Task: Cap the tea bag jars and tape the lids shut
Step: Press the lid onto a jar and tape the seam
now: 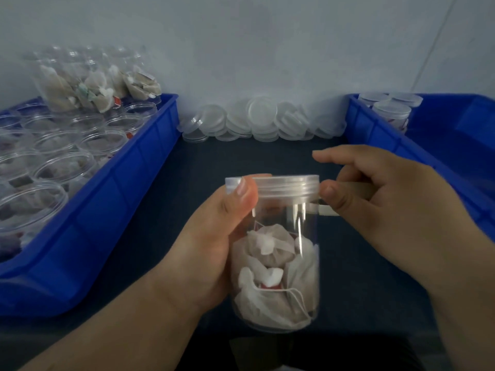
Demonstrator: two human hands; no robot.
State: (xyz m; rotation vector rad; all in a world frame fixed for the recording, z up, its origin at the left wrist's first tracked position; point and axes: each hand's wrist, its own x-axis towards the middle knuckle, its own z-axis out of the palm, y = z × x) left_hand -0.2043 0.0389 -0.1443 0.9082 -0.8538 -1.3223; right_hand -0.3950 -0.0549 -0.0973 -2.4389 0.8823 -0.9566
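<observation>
A clear plastic jar (278, 263) full of white tea bags is held upright above the dark table. A clear screw lid (284, 184) sits on it. My left hand (211, 247) grips the jar's left side, thumb up against the lid's edge. My right hand (375, 194) is at the jar's right, its thumb tip by the lid's rim, fingers curled round a pale strip of tape (325, 210) that meets the jar just under the lid. The tape's far end is hidden in the hand.
A blue bin (128, 199) on the left holds several open jars of tea bags, more stacked at its back. Another blue bin (428, 145) on the right holds three capped jars (391, 112). Loose clear lids (257, 121) are heaped against the wall between them.
</observation>
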